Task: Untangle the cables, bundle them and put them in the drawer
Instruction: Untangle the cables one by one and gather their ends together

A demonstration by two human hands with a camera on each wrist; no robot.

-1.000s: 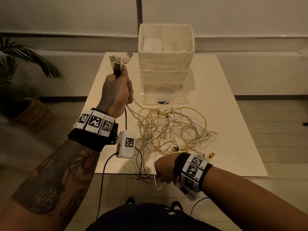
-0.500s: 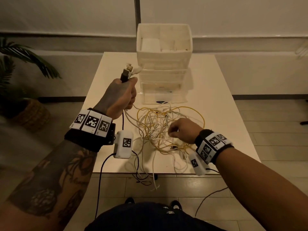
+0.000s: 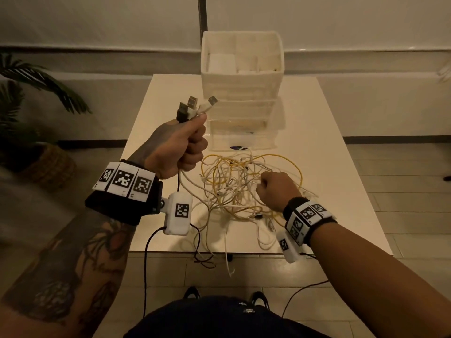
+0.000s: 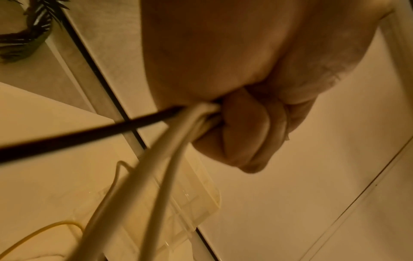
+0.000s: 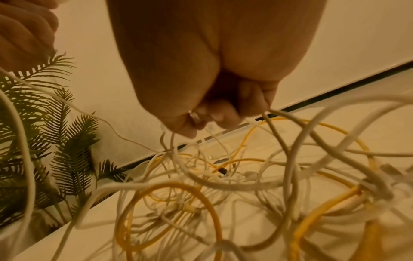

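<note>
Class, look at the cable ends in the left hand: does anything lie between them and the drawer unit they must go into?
Nothing solid. The left hand holds the plugs up beside the drawer unit, but their cords run into the tangle on the table.

On the cream bench [image 3: 329,147] lies a tangle of cables [image 3: 244,189] — white and yellow strands, one black. The drawer unit [image 3: 241,76] at the far edge is white above, clear below. Black-and-white square-patterned markers [image 3: 124,180] band both wrists.
</note>
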